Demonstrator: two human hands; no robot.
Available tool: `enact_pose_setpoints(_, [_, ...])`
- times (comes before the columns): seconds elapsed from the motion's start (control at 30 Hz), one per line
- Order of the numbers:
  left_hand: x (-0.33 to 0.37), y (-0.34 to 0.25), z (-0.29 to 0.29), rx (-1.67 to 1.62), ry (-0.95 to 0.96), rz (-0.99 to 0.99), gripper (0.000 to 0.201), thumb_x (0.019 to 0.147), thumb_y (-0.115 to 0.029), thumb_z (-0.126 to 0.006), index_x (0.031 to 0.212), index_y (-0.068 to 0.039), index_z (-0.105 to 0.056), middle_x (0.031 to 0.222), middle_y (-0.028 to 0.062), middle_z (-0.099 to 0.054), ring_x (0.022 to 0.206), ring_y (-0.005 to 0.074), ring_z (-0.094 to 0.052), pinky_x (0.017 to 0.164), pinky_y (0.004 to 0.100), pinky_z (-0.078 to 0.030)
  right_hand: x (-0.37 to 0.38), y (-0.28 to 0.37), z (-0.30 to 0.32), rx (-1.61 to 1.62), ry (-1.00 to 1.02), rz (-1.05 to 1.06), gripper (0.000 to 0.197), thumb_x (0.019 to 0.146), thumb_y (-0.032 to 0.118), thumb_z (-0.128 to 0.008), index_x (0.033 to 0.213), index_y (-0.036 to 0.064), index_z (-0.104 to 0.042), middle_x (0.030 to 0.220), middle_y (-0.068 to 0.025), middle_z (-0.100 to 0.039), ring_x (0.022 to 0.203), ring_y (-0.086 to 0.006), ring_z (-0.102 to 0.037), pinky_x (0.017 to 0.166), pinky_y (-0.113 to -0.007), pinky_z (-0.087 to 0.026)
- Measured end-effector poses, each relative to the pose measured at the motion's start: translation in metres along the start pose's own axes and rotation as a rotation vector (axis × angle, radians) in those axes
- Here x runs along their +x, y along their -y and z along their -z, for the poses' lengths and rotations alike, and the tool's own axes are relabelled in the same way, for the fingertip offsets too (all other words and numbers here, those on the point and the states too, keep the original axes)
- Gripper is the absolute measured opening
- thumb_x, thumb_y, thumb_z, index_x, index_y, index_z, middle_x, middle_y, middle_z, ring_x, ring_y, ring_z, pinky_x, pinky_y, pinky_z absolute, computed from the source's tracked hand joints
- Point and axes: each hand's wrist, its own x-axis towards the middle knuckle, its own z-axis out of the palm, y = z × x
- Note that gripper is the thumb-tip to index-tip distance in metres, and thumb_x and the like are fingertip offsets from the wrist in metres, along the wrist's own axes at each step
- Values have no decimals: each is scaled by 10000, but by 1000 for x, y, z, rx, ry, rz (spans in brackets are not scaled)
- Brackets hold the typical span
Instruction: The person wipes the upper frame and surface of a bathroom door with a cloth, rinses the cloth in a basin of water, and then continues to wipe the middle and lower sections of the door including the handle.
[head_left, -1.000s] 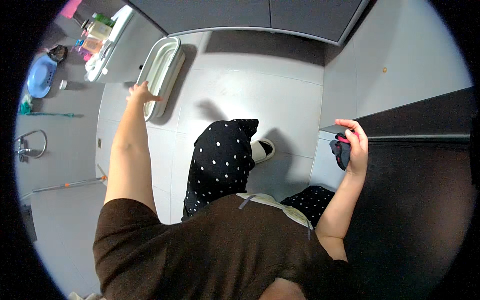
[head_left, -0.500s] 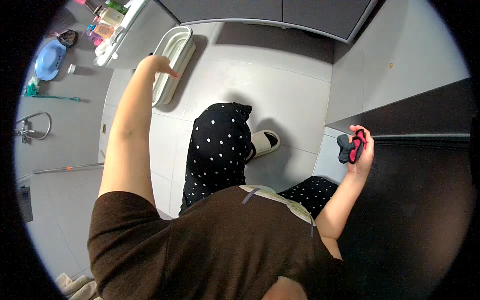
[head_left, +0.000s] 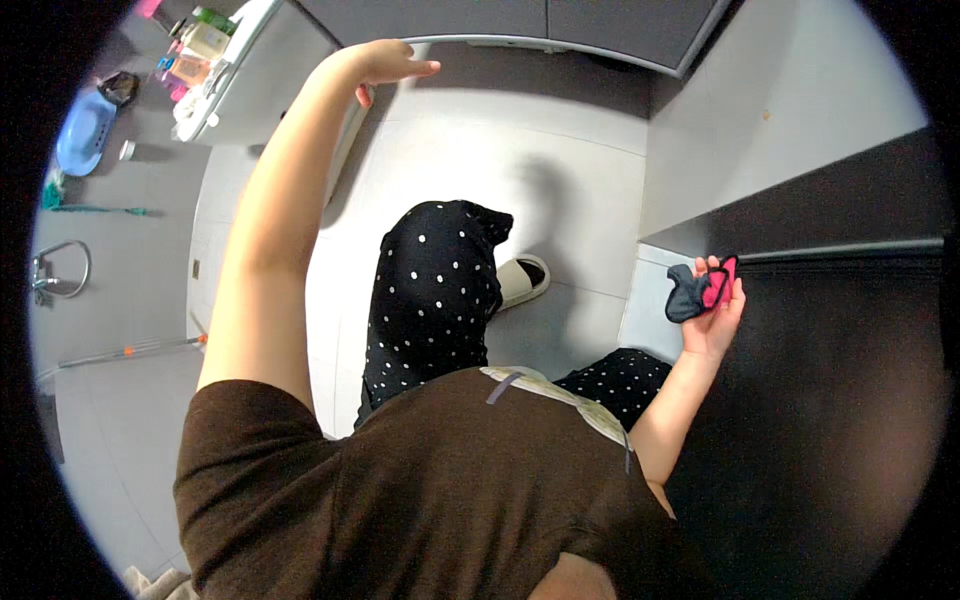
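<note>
My left arm reaches far forward, and my left hand (head_left: 385, 66) is stretched out with its fingers apart and nothing in it. It is over the far floor, close to the grey cabinet front. Partly hidden under that forearm is a long pale tub (head_left: 350, 138), of which only the right side shows. On the right, my right hand (head_left: 718, 318) is raised, its fingers closed round a small folded cloth (head_left: 686, 296), dark grey on one side and pink with black edging on the other. My fingertips show above the pink part.
At the far left, bottles (head_left: 205, 42) stand on a white ledge, with a blue basin (head_left: 86, 133) beyond. A shower mixer (head_left: 45, 280) and a pole (head_left: 130, 352) are along the left wall. A dark panel (head_left: 820, 400) fills the right. A slipper (head_left: 522, 280) is on the tiled floor.
My left hand has moved forward and to the right, past the tub, which my forearm now mostly covers. In my right hand the cloth has turned, showing more of its pink side.
</note>
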Motion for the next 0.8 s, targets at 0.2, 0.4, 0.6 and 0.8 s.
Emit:
enact_pose_setpoints(0.2, [19, -13, -14, -91, -318, -351, 853, 812, -573, -603, 1437, -78, -299, 1441, 244, -317, 1333, 374, -325, 1083, 502, -288, -2, -11, 4, 40, -68, 30, 363, 862, 183, -538, 1163, -18, -512, 1105, -147, -602, 1060, -268, -572, 981, -419, -430])
enact_pose_setpoints(0.4, [-63, -139, -25, -946, -273, -576, 806, 820, -542, -592, 1429, -96, -307, 1450, 273, -273, 1348, 417, -272, 1064, 579, -244, -21, -12, -12, 304, -225, 73, 256, 904, 82, -499, 1153, 36, -540, 1145, -116, -592, 1092, -250, -557, 990, -433, -423])
enact_pose_setpoints(0.6, [-75, -215, -70, -1128, -119, -741, 626, 876, -429, -581, 1363, -82, -395, 1333, 181, -468, 1232, 284, -442, 1026, 427, -333, -33, 14, -60, 43, -438, 600, 306, 897, 65, -535, 1199, 23, -521, 1191, -76, -570, 1102, -176, -526, 966, -337, -390])
enact_pose_setpoints(0.8, [-84, -245, -90, -1065, -10, -774, 460, 886, -318, -597, 1241, -41, -502, 1202, 180, -565, 1165, 258, -517, 963, 399, -418, -7, 91, -189, -347, 28, 1620, 436, 921, 269, -496, 1207, -59, -488, 1268, -161, -494, 1197, -243, -464, 1020, -389, -354])
